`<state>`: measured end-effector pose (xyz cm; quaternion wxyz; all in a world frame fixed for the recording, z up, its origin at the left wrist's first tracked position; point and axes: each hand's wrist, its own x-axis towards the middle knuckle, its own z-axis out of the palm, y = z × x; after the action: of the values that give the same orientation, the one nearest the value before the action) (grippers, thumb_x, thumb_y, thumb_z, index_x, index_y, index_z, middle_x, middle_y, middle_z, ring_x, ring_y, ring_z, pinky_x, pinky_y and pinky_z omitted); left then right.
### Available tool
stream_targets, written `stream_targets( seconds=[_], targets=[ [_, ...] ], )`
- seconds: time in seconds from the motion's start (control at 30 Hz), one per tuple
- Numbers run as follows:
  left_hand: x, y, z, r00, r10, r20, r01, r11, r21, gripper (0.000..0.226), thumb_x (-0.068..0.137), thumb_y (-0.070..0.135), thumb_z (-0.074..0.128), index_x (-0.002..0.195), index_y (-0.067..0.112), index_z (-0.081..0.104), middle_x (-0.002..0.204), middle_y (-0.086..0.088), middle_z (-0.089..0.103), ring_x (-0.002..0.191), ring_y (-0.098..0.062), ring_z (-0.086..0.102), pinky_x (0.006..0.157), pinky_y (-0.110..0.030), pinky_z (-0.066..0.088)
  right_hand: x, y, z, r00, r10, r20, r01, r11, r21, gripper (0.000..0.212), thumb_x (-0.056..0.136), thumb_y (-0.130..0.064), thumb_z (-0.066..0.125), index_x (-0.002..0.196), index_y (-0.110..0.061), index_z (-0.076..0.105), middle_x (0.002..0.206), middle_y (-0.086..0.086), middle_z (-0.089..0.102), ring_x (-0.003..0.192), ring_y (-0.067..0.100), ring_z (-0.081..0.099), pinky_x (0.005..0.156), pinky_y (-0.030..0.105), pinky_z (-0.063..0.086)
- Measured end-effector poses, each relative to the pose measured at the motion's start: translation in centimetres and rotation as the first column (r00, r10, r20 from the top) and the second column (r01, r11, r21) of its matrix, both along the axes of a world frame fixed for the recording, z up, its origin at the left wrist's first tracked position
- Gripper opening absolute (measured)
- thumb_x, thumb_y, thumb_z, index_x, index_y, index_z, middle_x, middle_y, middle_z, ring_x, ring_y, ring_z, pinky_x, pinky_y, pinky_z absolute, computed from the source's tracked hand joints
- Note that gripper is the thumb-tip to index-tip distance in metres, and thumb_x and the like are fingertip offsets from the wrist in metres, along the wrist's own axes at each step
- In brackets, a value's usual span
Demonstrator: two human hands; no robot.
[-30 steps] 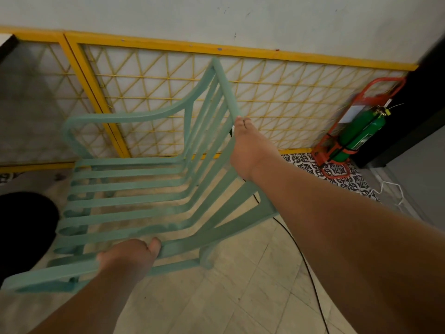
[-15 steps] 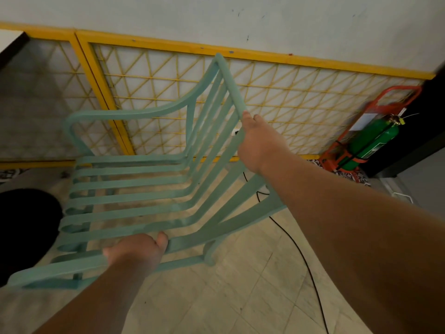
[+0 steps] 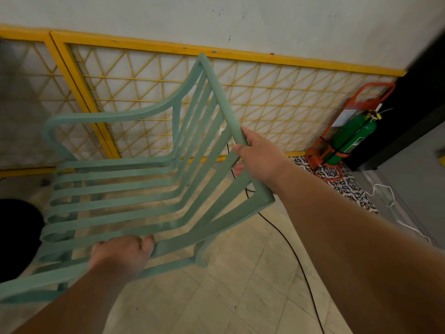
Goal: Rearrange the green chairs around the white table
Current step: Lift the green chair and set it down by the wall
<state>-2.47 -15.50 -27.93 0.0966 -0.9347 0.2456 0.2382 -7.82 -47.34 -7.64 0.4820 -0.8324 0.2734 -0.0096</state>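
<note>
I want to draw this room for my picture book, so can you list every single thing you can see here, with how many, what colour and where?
chair: one, light green, slatted, in the middle, held in both hands
fence panels: two in view, yellow frame and lattice, along the back wall behind the chair
wall: one, off-white, above the fence
fire extinguisher: one, green, in a red stand, far right by the fence
patterned floor strip: one, black and white, under the stand
cable: one, black, on the floor from behind the chair toward the bottom edge
white cord: one, on the floor at right
floor tiles: many, beige, below the chair
left hand: one, gripping the near armrest
right hand: one, gripping the top of the chair back
</note>
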Motion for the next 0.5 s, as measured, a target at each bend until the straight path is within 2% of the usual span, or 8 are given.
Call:
stream_targets(
  seconds=[0.17, 0.23, 0.3, 0.33, 0.4, 0.43, 0.5],
  targets=[
    [0.3, 1.2, -0.3, 1.0, 0.017, 0.014, -0.017, 1.0, 0.025, 0.02, 0.09, 0.058, 0.034, 0.107, 0.053, 0.045, 0.085, 0.014, 0.056, 0.085, -0.011, 0.055, 0.086, -0.044, 0.047, -0.9, 1.2, 0.1, 0.999, -0.021, -0.027, 0.021, 1.0, 0.002, 0.055, 0.101, -0.033, 0.052, 0.149, -0.051, 0.034, 0.097, 0.005, 0.076, 0.081, 0.021, 0.076, 0.083, 0.047, 0.062],
    [0.3, 1.5, 0.0, 1.0, -0.009, 0.006, 0.009, 0.999, 0.039, 0.024, 0.09, 0.057, 0.029, 0.111, 0.051, 0.038, 0.091, 0.013, 0.058, 0.088, -0.014, 0.055, 0.085, -0.043, 0.043, -1.3, 1.7, 0.2, 0.999, -0.032, -0.035, 0.032, 0.999, -0.014, 0.058, 0.102, -0.033, 0.051, 0.154, -0.047, 0.029, 0.096, 0.002, 0.075, 0.081, 0.02, 0.076, 0.082, 0.045, 0.062],
    [0.2, 1.5, 0.8, 0.998, 0.036, -0.052, -0.035, 0.999, 0.017, 0.029, 0.089, 0.057, 0.02, 0.116, 0.052, 0.031, 0.101, 0.011, 0.06, 0.094, -0.018, 0.055, 0.085, -0.045, 0.04, -1.3, 2.3, 0.4, 0.999, -0.044, -0.031, 0.043, 0.998, -0.039, 0.053, 0.103, -0.032, 0.05, 0.151, -0.045, 0.034, 0.098, -0.002, 0.073, 0.082, 0.02, 0.075, 0.078, 0.043, 0.063],
    [0.3, 1.2, 1.2, 0.993, 0.077, -0.091, -0.078, 0.997, -0.01, 0.032, 0.091, 0.058, 0.018, 0.12, 0.055, 0.029, 0.109, 0.009, 0.061, 0.1, -0.02, 0.055, 0.088, -0.047, 0.04, -1.3, 2.5, 0.5, 0.999, -0.042, -0.015, 0.04, 0.994, -0.105, 0.047, 0.103, -0.03, 0.049, 0.147, -0.042, 0.04, 0.099, -0.004, 0.071, 0.083, 0.02, 0.074, 0.074, 0.041, 0.062],
    [0.3, 0.8, 2.0, 0.981, 0.12, -0.152, -0.128, 0.991, -0.041, 0.043, 0.092, 0.064, 0.017, 0.133, 0.061, 0.029, 0.131, 0.009, 0.058, 0.119, -0.022, 0.053, 0.1, -0.052, 0.037, -1.0, 2.9, 0.6, 1.0, 0.001, 0.0, -0.001, 0.933, -0.359, 0.042, 0.102, -0.025, 0.047, 0.143, -0.034, 0.042, 0.112, -0.006, 0.063, 0.093, 0.02, 0.067, 0.074, 0.036, 0.057],
    [0.4, 0.8, 2.1, 0.971, 0.153, -0.185, -0.171, 0.981, -0.087, 0.055, 0.089, 0.07, 0.013, 0.137, 0.058, 0.037, 0.138, 0.011, 0.057, 0.126, -0.021, 0.05, 0.104, -0.053, 0.034, -0.8, 3.1, 0.6, 0.998, 0.05, -0.029, -0.057, 0.868, -0.493, 0.05, 0.101, -0.022, 0.045, 0.15, -0.03, 0.036, 0.126, -0.004, 0.056, 0.107, 0.022, 0.061, 0.083, 0.037, 0.053],
    [0.2, 1.0, 2.3, 0.961, 0.229, -0.153, -0.26, 0.94, -0.221, 0.081, 0.076, 0.077, 0.003, 0.133, 0.048, 0.054, 0.139, 0.013, 0.058, 0.129, -0.018, 0.049, 0.108, -0.053, 0.031, -0.1, 3.4, 0.4, 0.969, 0.144, -0.203, -0.246, 0.686, -0.685, 0.059, 0.1, -0.019, 0.041, 0.157, -0.021, 0.026, 0.158, 0.007, 0.029, 0.137, 0.03, 0.04, 0.106, 0.044, 0.043]
  ],
)
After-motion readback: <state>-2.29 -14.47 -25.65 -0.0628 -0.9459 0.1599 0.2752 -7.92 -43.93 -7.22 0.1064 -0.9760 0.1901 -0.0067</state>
